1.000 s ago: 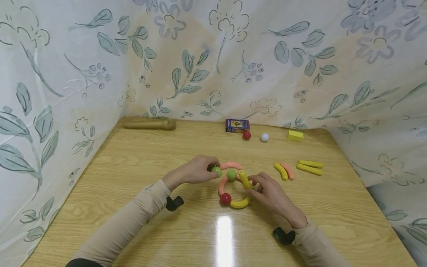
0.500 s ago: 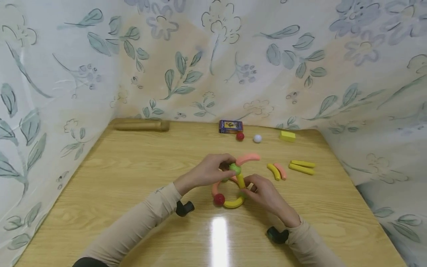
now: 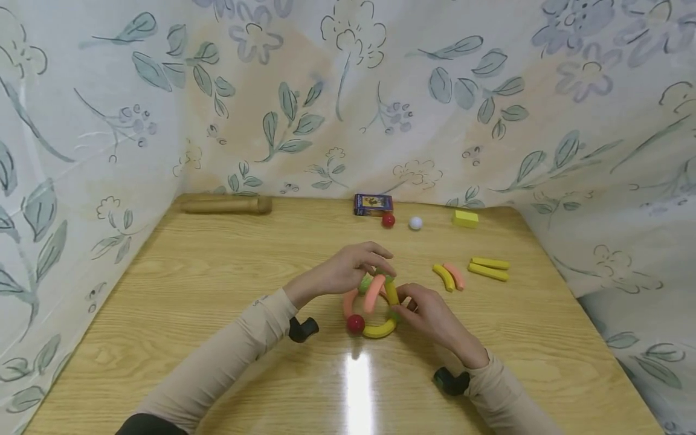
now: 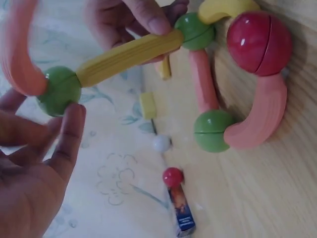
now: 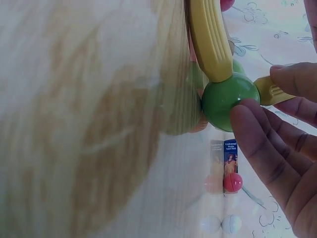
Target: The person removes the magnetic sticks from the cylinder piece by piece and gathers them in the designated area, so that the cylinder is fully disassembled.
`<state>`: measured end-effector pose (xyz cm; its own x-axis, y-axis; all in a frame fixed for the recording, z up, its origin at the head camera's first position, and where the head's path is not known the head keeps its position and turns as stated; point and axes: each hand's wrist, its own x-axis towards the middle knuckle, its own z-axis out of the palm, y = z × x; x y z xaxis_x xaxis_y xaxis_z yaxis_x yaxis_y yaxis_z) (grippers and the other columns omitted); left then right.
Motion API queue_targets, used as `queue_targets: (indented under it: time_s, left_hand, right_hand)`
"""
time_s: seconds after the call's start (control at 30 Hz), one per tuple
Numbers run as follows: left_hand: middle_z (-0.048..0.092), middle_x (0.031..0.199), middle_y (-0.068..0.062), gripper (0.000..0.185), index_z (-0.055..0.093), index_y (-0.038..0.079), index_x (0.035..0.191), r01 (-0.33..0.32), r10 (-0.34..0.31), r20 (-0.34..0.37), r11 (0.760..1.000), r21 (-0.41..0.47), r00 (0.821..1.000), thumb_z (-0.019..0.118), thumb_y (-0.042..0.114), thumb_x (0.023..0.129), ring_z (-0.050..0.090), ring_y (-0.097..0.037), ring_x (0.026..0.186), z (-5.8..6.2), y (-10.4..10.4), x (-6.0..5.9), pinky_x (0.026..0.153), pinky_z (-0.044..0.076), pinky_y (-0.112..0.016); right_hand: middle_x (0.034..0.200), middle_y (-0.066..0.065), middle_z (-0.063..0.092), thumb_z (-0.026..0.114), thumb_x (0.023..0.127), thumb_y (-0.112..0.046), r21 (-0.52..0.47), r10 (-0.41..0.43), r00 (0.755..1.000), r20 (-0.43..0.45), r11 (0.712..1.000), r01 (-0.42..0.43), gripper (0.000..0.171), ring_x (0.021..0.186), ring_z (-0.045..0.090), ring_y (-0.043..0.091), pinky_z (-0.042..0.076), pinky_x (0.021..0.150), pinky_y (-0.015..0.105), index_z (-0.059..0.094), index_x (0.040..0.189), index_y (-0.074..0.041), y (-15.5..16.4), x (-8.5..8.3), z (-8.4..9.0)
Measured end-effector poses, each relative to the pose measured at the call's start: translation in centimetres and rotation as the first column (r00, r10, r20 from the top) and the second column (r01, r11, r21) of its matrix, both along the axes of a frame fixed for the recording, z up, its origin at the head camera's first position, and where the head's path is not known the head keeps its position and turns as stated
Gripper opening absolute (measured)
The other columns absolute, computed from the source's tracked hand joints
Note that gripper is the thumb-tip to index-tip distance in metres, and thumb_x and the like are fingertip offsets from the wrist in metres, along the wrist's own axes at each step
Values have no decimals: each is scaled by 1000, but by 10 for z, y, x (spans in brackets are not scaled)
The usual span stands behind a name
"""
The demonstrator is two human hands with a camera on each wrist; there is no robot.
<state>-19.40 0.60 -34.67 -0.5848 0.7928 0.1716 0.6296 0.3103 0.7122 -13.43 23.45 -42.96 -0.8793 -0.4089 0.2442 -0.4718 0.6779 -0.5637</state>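
At the centre of the head view, the left hand [image 3: 348, 272] pinches a green ball [image 4: 59, 90] joined to a pink curved rod [image 3: 374, 292]. The right hand [image 3: 429, 314], fingers curled, pinches the yellow straight rod [image 4: 129, 57] above the ring of rods and balls [image 3: 365, 314] on the table [image 3: 217, 302].

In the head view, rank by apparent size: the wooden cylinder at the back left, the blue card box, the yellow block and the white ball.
1. wooden cylinder, plainly the longest.
2. blue card box.
3. yellow block, slightly smaller than the box.
4. white ball, smallest.
All lie along the far table edge, so nearness hardly skews this.
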Motion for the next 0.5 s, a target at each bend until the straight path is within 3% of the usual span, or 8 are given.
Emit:
queue_targets:
  time_s: [0.07, 0.13, 0.2, 0.33, 0.4, 0.5]
  left_hand:
    - [59, 132, -9, 30, 73, 10, 108, -16, 16, 4, 1000, -5, 1000, 49, -1, 94, 60, -23, 118, 1, 2, 1, 96, 52, -31]
    - [61, 128, -9, 15, 73, 10, 102, -28, 28, -40, 1000, -6, 999, 59, 9, 96, 59, -23, 118, 1, 5, 3, 97, 51, -34]
    - [62, 122, -9, 6, 70, 7, 97, -29, 31, -88, 999, 15, 996, 66, 10, 93, 61, -23, 116, 0, 8, 5, 96, 53, -33]
    - [62, 116, -12, 16, 61, 3, 104, -35, 40, -92, 998, 60, 995, 68, 1, 89, 63, -24, 113, -1, 16, 7, 93, 54, -28]
    - [61, 115, -12, 22, 60, 2, 110, -44, 49, -66, 997, 70, 997, 67, 2, 90, 65, -23, 110, -3, 17, 6, 92, 54, -25]
    - [65, 113, -10, 24, 63, 3, 114, -57, 63, -91, 996, 72, 994, 67, 5, 90, 66, -20, 104, -5, 19, 4, 88, 55, -23]
  right_hand:
    - [92, 2, 68, 73, 87, -10, -3, -6, 1000, 17, 1000, 6, 14, 70, 61, 5, 51, 60, 18, 66, 99, -10, 0, 0, 0]
    - [92, 2, 68, 73, 87, -10, -5, -9, 1000, 19, 1000, 9, 14, 69, 62, 6, 50, 60, 18, 66, 99, -11, 0, 1, 0]
    - [92, 2, 68, 73, 87, -10, -11, -9, 1000, 17, 1000, 10, 14, 69, 62, 5, 50, 60, 18, 66, 99, -11, 1, 1, 0]
    - [93, 0, 68, 73, 87, -12, -28, -26, 999, 27, 999, 26, 13, 70, 62, 4, 51, 61, 18, 66, 98, -13, 6, 3, -1]
    - [94, 0, 69, 73, 88, -13, -38, -31, 999, 44, 999, 33, 13, 71, 62, 4, 51, 61, 18, 66, 98, -14, 8, 3, -1]
    - [94, 0, 69, 72, 89, -16, -56, -35, 996, 76, 998, 40, 13, 71, 63, 3, 52, 61, 19, 66, 100, -14, 9, 4, -1]
